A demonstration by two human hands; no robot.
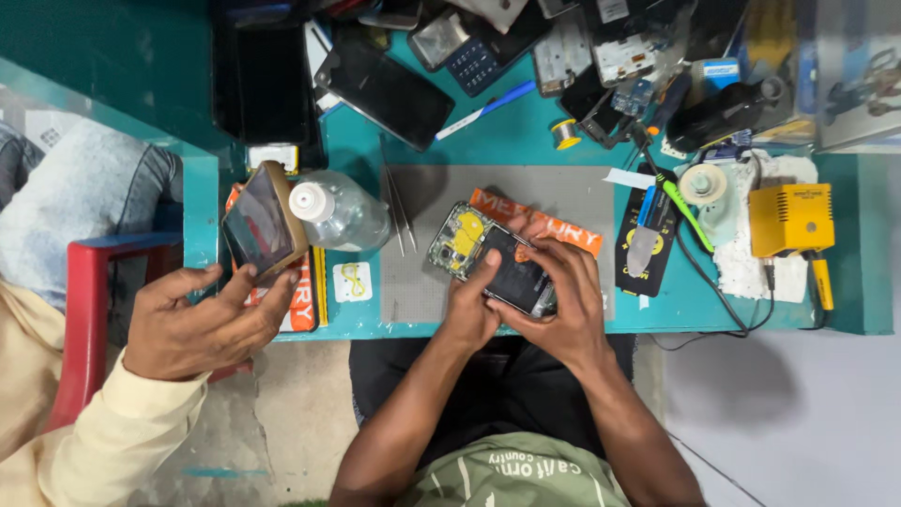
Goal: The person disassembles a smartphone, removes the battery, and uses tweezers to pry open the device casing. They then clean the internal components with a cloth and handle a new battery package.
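Black opened smartphone (pixel 493 266) pinched between fingers of left hand (pixel 469 305) and right hand (pixel 558 300); orange long package (pixel 544 225) just behind fingertips, grey mat (pixel 422 282) under.

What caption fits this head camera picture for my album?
Left hand and right hand hold an opened phone over a grey mat.

Person at the bench: bare forearms and bare hands, left hand (pixel 469 305), right hand (pixel 561 305); olive-green shirt with pale printed lettering and stripes on the chest; dark trousers.
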